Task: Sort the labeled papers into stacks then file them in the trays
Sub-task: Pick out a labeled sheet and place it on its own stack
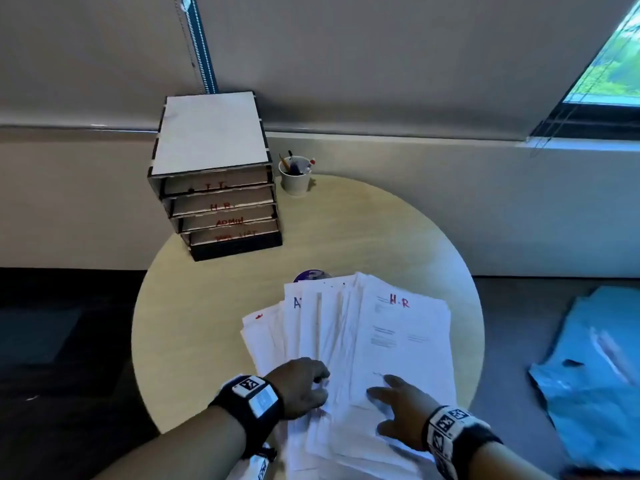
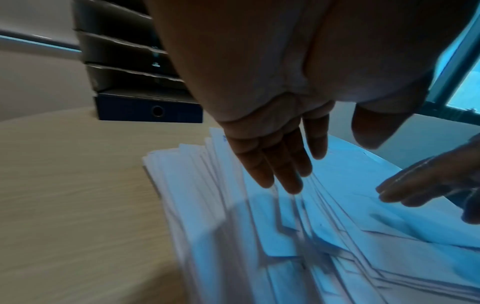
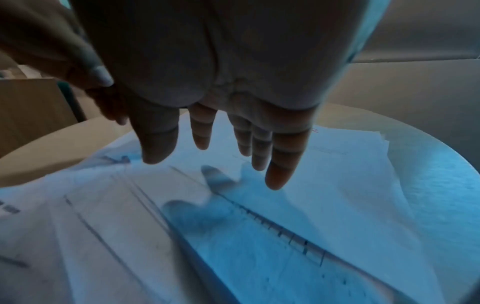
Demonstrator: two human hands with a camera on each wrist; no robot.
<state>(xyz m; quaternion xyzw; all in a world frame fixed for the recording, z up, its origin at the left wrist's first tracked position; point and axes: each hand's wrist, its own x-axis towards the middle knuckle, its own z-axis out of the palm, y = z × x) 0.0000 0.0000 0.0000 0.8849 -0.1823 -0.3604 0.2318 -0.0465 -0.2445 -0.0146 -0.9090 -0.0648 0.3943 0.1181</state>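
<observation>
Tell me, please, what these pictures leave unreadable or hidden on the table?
- Bottom tray label, head view: smeared red writing, unreadable.
- Blue-lettered sheet, head view: only an "A" shows; overlapping papers cover the rest.
- Purple round object, head view: mostly under the paper pile.
- Printed text on the H.R sheet, head view: too small.
</observation>
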